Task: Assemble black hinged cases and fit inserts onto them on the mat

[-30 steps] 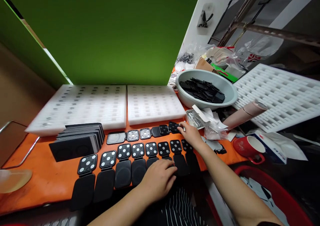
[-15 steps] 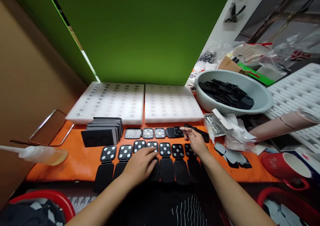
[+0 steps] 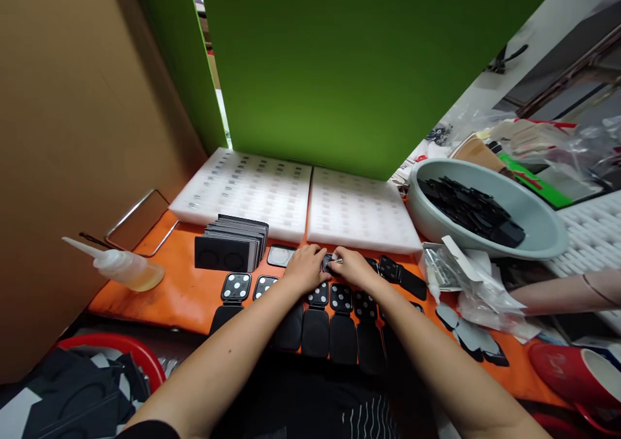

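Black, mostly hidden, a small case [image 3: 328, 262] sits pinched between the left hand [image 3: 305, 267] and right hand [image 3: 353, 267] in the back row on the orange table [image 3: 160, 293], foam trays [image 3: 310, 196] just behind, the left hand having come forward.

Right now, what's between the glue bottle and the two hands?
In the head view, a stack of black cards stands on the orange table between bottle and hands.

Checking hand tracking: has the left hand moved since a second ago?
Yes. The left hand went from the near row of open black cases up to the far row, beside the right hand, nearer the white foam trays.
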### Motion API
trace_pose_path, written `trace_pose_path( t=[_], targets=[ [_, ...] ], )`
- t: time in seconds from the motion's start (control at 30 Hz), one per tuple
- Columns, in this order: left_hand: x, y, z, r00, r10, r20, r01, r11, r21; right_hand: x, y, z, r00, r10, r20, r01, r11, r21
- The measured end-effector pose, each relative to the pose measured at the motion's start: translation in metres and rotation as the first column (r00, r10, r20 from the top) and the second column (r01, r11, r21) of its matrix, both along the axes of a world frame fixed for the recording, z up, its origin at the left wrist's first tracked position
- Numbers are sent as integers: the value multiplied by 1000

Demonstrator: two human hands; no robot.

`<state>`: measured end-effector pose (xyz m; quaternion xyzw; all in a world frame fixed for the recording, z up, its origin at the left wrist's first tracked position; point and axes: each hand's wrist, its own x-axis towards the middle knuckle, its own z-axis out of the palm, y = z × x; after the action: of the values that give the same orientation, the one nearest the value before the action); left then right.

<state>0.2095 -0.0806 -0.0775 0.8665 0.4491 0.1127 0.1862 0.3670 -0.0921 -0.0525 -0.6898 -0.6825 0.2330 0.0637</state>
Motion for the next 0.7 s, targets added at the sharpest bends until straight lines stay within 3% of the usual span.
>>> trace_pose_path(
  t=[0.1, 0.23, 0.43, 0.57, 0.7],
  targets=[
    [-1, 10, -7, 1000, -17, -4, 17, 1000, -25, 1, 10, -3, 986, 111, 123, -104, 993, -59],
    [-3, 13, -10, 1000, -14, 2, 14, 999, -42, 5, 20, -2, 961, 233, 150, -218, 970, -107],
    [-2, 14, -11, 1000, -8, -6, 8, 999, -46, 1, 28, 7, 961, 264, 87, -243, 949, -202],
    [-3, 14, -10, 1000, -11, -12, 10, 999, -38, 4, 35, 8, 986, 116, -118, -151, 920, -362],
    [-4, 13, -9, 1000, -14, -12, 14, 999, -46, 15, 34, 5, 890, -116, -442, -108, 886, -450]
  ],
)
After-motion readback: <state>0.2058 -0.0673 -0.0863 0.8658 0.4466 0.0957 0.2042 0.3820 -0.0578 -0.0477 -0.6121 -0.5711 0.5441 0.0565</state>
